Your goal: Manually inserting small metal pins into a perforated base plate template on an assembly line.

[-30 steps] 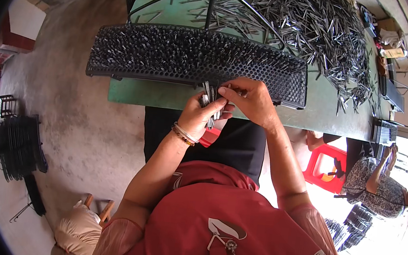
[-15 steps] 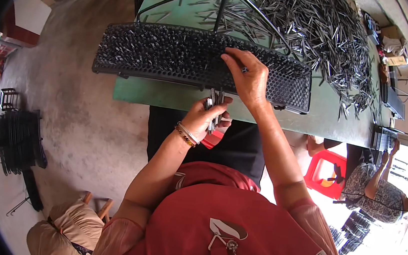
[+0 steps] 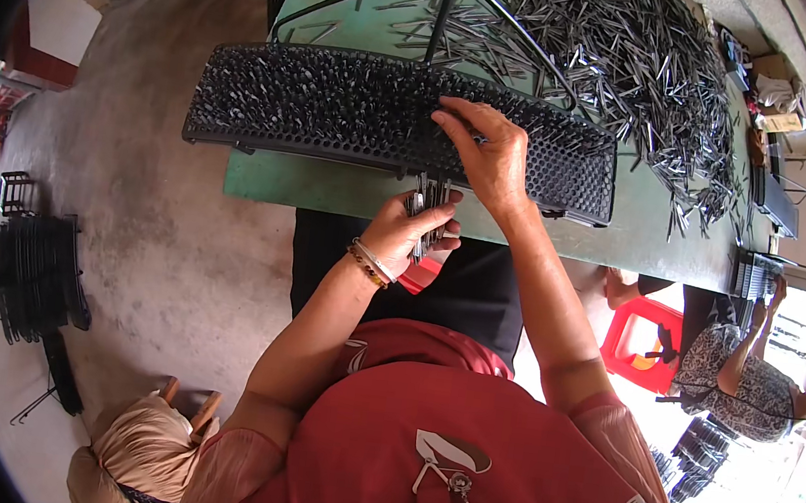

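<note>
A long black tray (image 3: 585, 178) full of round holes lies along the near edge of the green table. Thin dark pieces stand upright in most of its holes, and the right part shows open holes. My left hand (image 3: 395, 234) is closed around a bundle of thin metal strips (image 3: 426, 199), held upright just below the tray's front edge. Above the tray's middle, my right hand (image 3: 496, 163) reaches in with thumb and forefinger pinched together at the edge of the filled part. Whatever is between those fingertips is too small to make out.
Black metal bars (image 3: 446, 8) rise behind the tray. A big heap of loose dark strips (image 3: 633, 69) covers the right side of the green table (image 3: 312, 182). Another person (image 3: 741, 380) works at the table's right end, by a red stool (image 3: 626, 346). Black frames (image 3: 37, 275) hang at left.
My right hand has shifted very slightly left over the tray. The left hand still grips the strips, its fingers moved a little to the right.
</note>
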{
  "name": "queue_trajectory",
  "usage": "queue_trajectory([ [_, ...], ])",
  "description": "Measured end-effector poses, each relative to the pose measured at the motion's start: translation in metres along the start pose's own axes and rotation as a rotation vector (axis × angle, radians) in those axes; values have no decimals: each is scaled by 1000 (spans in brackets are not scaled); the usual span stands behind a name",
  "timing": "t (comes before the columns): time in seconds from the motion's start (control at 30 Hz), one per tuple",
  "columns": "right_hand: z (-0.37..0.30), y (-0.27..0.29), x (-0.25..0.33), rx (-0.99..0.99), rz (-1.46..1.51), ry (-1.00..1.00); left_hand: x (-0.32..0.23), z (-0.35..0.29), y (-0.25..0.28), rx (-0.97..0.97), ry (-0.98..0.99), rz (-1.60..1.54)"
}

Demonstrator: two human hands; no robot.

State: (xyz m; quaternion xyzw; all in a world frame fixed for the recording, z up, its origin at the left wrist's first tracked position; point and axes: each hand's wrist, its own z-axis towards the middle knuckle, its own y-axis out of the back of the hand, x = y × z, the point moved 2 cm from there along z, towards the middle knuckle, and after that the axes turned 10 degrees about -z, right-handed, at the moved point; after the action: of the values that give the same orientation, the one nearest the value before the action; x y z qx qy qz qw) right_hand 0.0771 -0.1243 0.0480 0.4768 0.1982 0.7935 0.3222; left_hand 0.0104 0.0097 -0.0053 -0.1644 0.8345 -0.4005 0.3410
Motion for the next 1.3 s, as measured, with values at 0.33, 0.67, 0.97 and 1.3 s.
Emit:
queue_trajectory([
  [0.33,5,7,5,73,-119,83,0,1,1,-8,6,-4],
  [0.67,4,10,2,107,-138,154,0,-1,1,-31,-25,-6],
  [0.97,-15,17,6,410,367,-396,-11,-10,-5,-126,-216,-60],
  [1.3,-23,24,3,540,270,-376,3,-5,1,-199,-214,95],
])
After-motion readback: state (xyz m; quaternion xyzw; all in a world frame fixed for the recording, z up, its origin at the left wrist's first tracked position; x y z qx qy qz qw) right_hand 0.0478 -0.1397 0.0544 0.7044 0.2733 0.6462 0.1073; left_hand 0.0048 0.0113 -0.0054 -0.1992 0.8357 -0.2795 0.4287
